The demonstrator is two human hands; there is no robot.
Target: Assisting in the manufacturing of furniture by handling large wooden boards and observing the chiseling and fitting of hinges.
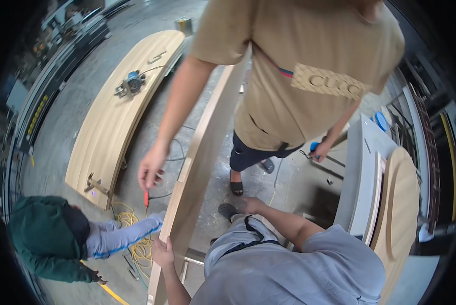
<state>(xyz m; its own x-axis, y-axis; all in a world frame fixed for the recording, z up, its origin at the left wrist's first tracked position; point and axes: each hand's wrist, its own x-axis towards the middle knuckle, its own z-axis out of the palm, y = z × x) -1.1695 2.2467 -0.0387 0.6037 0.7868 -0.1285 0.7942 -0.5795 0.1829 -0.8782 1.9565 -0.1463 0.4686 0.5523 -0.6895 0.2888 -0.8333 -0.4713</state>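
Observation:
A long wooden panel (207, 134) stands on its narrow edge, running away from me on my left. My left hand (163, 252) is closed over the near part of its upper edge, thumb on the side towards me. My right hand (252, 205) is in front of my right leg, apart from the panel; its fingers are too blurred to read. Across from me, a person in a tan shirt (289, 86) holds one hand (153, 168) loosely beside the panel. That person's other hand (320, 152) holds a small dark and blue object I cannot make out.
A curved wooden board (103, 117) at left bears a circular saw (131, 84) and a hammer (96, 184). Yellow cord (136, 239) lies coiled on the floor. A person in a green hooded top (45, 239) bends at lower left. Curved panels (398, 203) stand at right.

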